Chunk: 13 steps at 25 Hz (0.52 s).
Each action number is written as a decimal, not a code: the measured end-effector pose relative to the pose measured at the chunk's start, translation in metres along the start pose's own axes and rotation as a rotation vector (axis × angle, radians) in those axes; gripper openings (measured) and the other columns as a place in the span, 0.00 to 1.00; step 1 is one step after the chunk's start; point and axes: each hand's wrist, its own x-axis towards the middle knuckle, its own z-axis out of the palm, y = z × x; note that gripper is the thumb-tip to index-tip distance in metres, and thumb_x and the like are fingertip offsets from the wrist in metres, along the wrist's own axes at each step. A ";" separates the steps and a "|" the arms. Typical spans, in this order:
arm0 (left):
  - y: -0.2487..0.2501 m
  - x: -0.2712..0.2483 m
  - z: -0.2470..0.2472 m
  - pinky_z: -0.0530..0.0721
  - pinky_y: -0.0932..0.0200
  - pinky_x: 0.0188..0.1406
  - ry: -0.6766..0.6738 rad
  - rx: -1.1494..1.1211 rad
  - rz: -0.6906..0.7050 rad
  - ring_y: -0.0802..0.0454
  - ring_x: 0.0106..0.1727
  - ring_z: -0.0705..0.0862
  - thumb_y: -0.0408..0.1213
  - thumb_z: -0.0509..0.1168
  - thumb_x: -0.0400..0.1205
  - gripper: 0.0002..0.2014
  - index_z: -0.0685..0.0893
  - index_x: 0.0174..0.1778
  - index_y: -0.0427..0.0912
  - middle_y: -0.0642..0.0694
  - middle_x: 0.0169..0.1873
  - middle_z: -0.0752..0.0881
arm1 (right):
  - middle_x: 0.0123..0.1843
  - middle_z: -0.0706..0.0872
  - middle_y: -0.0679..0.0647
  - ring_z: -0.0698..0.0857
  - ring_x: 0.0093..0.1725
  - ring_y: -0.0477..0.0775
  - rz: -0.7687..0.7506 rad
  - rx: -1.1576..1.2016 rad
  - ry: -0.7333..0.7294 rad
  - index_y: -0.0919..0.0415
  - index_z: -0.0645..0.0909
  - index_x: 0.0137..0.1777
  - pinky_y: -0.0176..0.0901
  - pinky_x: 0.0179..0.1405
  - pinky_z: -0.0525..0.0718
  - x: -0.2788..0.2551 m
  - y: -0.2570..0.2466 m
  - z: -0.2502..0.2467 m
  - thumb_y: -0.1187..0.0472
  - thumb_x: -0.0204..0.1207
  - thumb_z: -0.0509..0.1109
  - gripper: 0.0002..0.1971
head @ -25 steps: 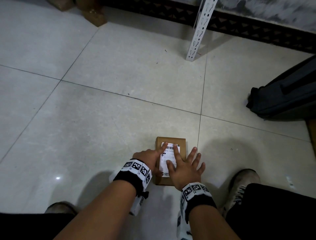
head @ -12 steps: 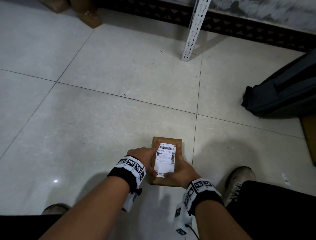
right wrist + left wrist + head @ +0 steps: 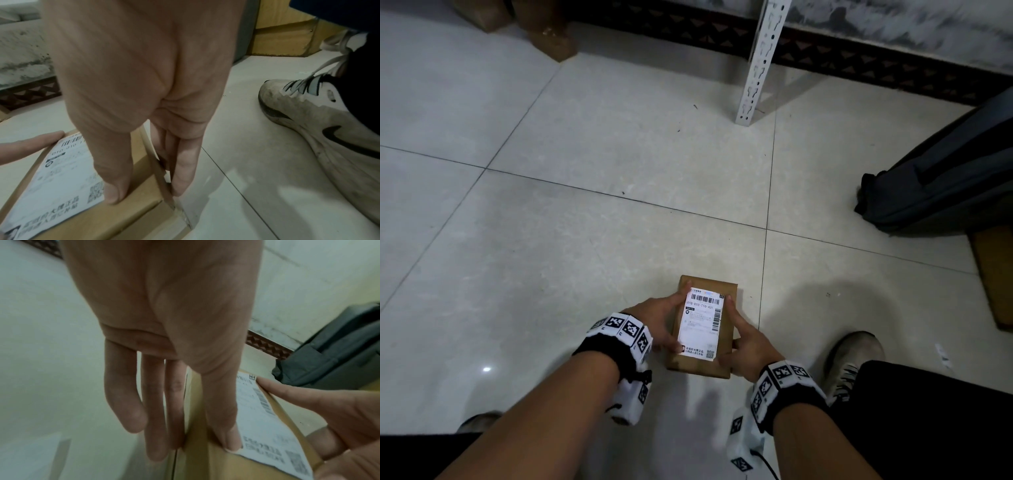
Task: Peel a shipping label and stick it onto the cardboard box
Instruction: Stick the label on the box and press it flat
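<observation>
A small brown cardboard box (image 3: 702, 367) lies on the tiled floor between my knees, with the white shipping label (image 3: 700, 322) stuck flat on its top. My left hand (image 3: 657, 322) is at the box's left edge: thumb on the label's near left corner, index fingertip at its far left corner, the other fingers straight down the side. My right hand (image 3: 750, 342) mirrors it on the right edge. The left wrist view shows the left thumb (image 3: 224, 418) pressing the label (image 3: 267, 426). In the right wrist view the right thumb (image 3: 115, 170) presses bare cardboard (image 3: 127, 216) beside the label (image 3: 61, 178).
A dark bag (image 3: 945, 178) lies at the right, with a brown board (image 3: 996, 274) beside it. A white perforated shelf post (image 3: 760, 61) stands ahead by the wall. Brown parcels (image 3: 544, 31) sit at the top left. My right shoe (image 3: 856, 356) is close to the box.
A second ago both hands lay flat on the label, fingers spread. They have slid outward to the box's two long edges, thumbs and index fingers staying on top.
</observation>
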 end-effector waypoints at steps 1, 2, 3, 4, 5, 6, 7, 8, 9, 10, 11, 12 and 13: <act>-0.001 -0.002 0.001 0.90 0.53 0.43 0.005 -0.017 -0.008 0.46 0.47 0.91 0.45 0.81 0.65 0.64 0.36 0.79 0.80 0.44 0.65 0.87 | 0.65 0.88 0.53 0.90 0.46 0.50 0.002 0.008 0.009 0.14 0.47 0.77 0.37 0.36 0.84 0.000 0.000 0.000 0.67 0.64 0.74 0.58; 0.001 -0.003 0.002 0.90 0.52 0.46 0.019 0.002 -0.015 0.46 0.49 0.90 0.46 0.81 0.65 0.63 0.38 0.79 0.80 0.46 0.67 0.86 | 0.64 0.89 0.53 0.90 0.44 0.51 0.003 0.015 0.018 0.12 0.48 0.76 0.38 0.36 0.85 0.000 0.000 0.001 0.66 0.64 0.74 0.57; 0.003 -0.004 0.003 0.90 0.50 0.51 0.030 0.050 -0.025 0.46 0.52 0.90 0.48 0.81 0.65 0.62 0.39 0.79 0.80 0.47 0.68 0.85 | 0.62 0.89 0.54 0.89 0.43 0.51 -0.001 0.006 0.023 0.10 0.47 0.75 0.39 0.36 0.85 0.001 -0.001 0.001 0.65 0.64 0.75 0.57; 0.006 -0.006 0.002 0.89 0.49 0.55 0.042 0.105 -0.032 0.45 0.54 0.90 0.50 0.80 0.65 0.61 0.40 0.80 0.78 0.48 0.68 0.84 | 0.62 0.89 0.53 0.89 0.44 0.51 -0.010 -0.013 0.023 0.10 0.46 0.75 0.40 0.36 0.85 0.001 -0.003 0.002 0.62 0.65 0.75 0.56; 0.009 -0.007 0.001 0.88 0.48 0.56 0.052 0.162 -0.038 0.45 0.54 0.90 0.50 0.80 0.66 0.60 0.41 0.82 0.76 0.48 0.68 0.84 | 0.65 0.88 0.53 0.89 0.48 0.52 -0.015 -0.045 0.027 0.12 0.44 0.76 0.41 0.39 0.86 0.001 -0.006 0.003 0.58 0.67 0.76 0.55; 0.011 -0.007 0.001 0.88 0.48 0.57 0.062 0.203 -0.041 0.45 0.54 0.90 0.51 0.79 0.67 0.59 0.42 0.83 0.74 0.48 0.66 0.85 | 0.68 0.86 0.51 0.90 0.54 0.54 -0.026 -0.075 0.035 0.16 0.42 0.79 0.43 0.46 0.89 0.001 -0.010 0.004 0.53 0.69 0.76 0.54; 0.013 -0.008 0.000 0.88 0.48 0.56 0.067 0.220 -0.047 0.44 0.55 0.90 0.52 0.79 0.67 0.59 0.42 0.83 0.73 0.47 0.66 0.85 | 0.71 0.84 0.49 0.89 0.60 0.56 -0.023 -0.106 0.045 0.20 0.41 0.82 0.45 0.55 0.89 -0.002 -0.014 0.005 0.48 0.69 0.76 0.53; 0.015 -0.008 0.001 0.88 0.48 0.56 0.074 0.209 -0.045 0.43 0.56 0.90 0.51 0.78 0.67 0.59 0.41 0.84 0.72 0.46 0.65 0.85 | 0.73 0.82 0.48 0.88 0.64 0.56 -0.042 -0.132 0.054 0.24 0.40 0.84 0.48 0.63 0.87 -0.003 -0.017 0.006 0.43 0.66 0.76 0.55; 0.015 -0.008 0.001 0.88 0.47 0.57 0.069 0.173 -0.053 0.41 0.57 0.89 0.49 0.78 0.67 0.60 0.40 0.84 0.71 0.44 0.65 0.85 | 0.74 0.81 0.47 0.85 0.68 0.55 -0.050 -0.161 0.054 0.27 0.40 0.85 0.49 0.68 0.84 -0.006 -0.019 0.006 0.41 0.63 0.77 0.58; 0.014 -0.007 0.004 0.87 0.47 0.58 0.061 0.118 -0.047 0.40 0.58 0.88 0.46 0.77 0.68 0.60 0.39 0.84 0.70 0.42 0.66 0.85 | 0.73 0.80 0.46 0.84 0.70 0.54 -0.068 -0.181 0.052 0.28 0.41 0.85 0.49 0.71 0.82 -0.009 -0.021 0.007 0.40 0.61 0.79 0.59; 0.016 -0.010 0.006 0.87 0.47 0.59 0.049 0.051 -0.043 0.40 0.59 0.88 0.44 0.76 0.70 0.58 0.38 0.85 0.68 0.40 0.66 0.85 | 0.71 0.81 0.44 0.83 0.71 0.53 -0.078 -0.151 0.040 0.28 0.46 0.85 0.49 0.72 0.81 -0.013 -0.026 0.006 0.39 0.60 0.82 0.59; 0.016 -0.009 0.010 0.86 0.48 0.60 0.046 -0.005 -0.025 0.41 0.61 0.87 0.45 0.73 0.73 0.55 0.38 0.85 0.68 0.40 0.67 0.85 | 0.68 0.82 0.41 0.84 0.70 0.52 -0.098 -0.089 0.043 0.25 0.53 0.83 0.50 0.72 0.81 -0.014 -0.028 0.007 0.35 0.56 0.84 0.58; 0.018 -0.011 0.014 0.85 0.50 0.62 0.044 -0.053 -0.013 0.42 0.62 0.87 0.46 0.69 0.77 0.49 0.40 0.84 0.68 0.41 0.68 0.84 | 0.65 0.84 0.39 0.85 0.68 0.51 -0.101 -0.027 0.049 0.21 0.61 0.79 0.50 0.71 0.82 -0.016 -0.031 0.007 0.30 0.50 0.84 0.54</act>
